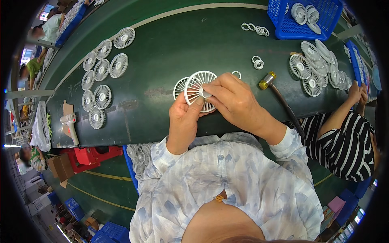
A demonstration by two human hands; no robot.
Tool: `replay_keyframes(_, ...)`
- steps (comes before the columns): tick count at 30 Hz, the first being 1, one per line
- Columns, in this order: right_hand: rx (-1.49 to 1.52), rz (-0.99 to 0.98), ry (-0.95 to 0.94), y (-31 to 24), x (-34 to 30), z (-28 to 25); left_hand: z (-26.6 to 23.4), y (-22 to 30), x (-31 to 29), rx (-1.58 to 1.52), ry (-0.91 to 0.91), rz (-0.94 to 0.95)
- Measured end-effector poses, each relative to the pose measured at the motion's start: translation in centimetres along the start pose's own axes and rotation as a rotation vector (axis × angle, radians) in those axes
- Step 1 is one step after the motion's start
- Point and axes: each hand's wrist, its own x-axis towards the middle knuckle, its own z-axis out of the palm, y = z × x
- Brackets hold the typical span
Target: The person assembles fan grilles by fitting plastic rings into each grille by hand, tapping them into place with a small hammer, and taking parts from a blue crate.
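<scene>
Upright above the table, a white spoked plastic wheel is held by its lower rim in my left hand, which is closed on it. The fingers of my right hand are closed at the wheel's hub, pressed together against it. Whether a small ring is between those fingers, I cannot tell. Just behind, a second spoked wheel is partly hidden by the first. One white ring lies beyond my right hand, partly covered by it.
Several spoked wheels lie at the left, near a white handheld tool. A yellow-headed mallet, loose rings, piled wheels and a blue basket are to the right. A co-worker in stripes sits at right.
</scene>
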Motion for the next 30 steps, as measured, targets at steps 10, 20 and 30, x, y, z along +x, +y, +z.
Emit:
replay_keyframes(10, -0.004, -0.027, -0.004, 0.0, 0.4, -0.2, -0.1, -0.8, -0.1, -0.021, 0.010, 0.075)
replay_keyframes(20, 0.048, -0.005, 0.100, -0.2, -0.1, 1.5, 0.2, -1.5, -0.7, 0.281, 0.102, 0.334)
replay_keyframes(30, -0.004, -0.037, 0.041, 0.6, -1.0, 1.4, -4.8, 1.8, -3.1, 0.922, 0.289, 0.529)
